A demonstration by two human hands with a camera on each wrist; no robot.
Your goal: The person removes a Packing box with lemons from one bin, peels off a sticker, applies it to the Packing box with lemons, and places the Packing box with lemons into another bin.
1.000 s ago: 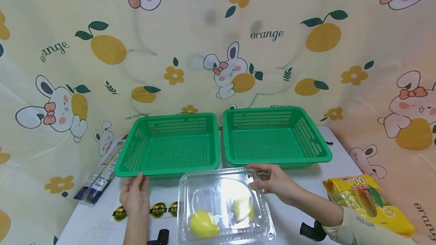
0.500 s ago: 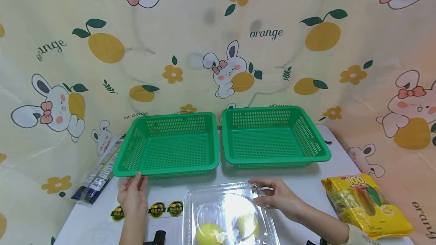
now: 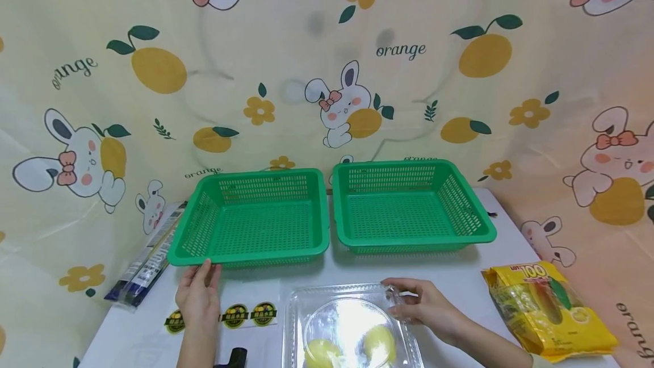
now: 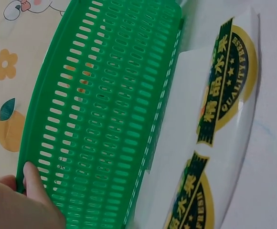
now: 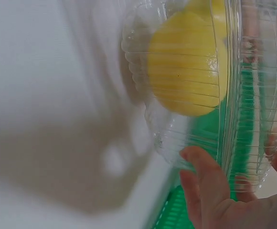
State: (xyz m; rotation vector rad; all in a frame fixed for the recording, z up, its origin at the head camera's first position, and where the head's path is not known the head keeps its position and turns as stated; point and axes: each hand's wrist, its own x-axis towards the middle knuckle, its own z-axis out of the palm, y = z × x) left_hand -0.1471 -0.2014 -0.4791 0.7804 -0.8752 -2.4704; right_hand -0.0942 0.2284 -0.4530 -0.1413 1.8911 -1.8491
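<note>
Okay, I have the left hand (image 3: 198,300) pinching the left basket (image 3: 268,225) by its rim, likely steadying it, the right hand (image 3: 430,309) gripping the clear box (image 3: 349,320), yellow fruit (image 3: 380,346) inside, front-right of that basket.

A clear ridged plastic container (image 5: 230,95) runs down the right half of the frame, its rim nearly upright. Through its wall, at upper middle, I can make out a rounded yellow fruit (image 5: 186,67), with another yellow shape (image 5: 218,16) overlapping it near the top edge. The person's right-hand grip (image 5: 224,207) enters at lower right, fingers on the container's lower end. A green basket (image 5: 174,214) shows at bottom middle; the white desk (image 5: 43,71), shadowed lower down, fills the left.
</note>
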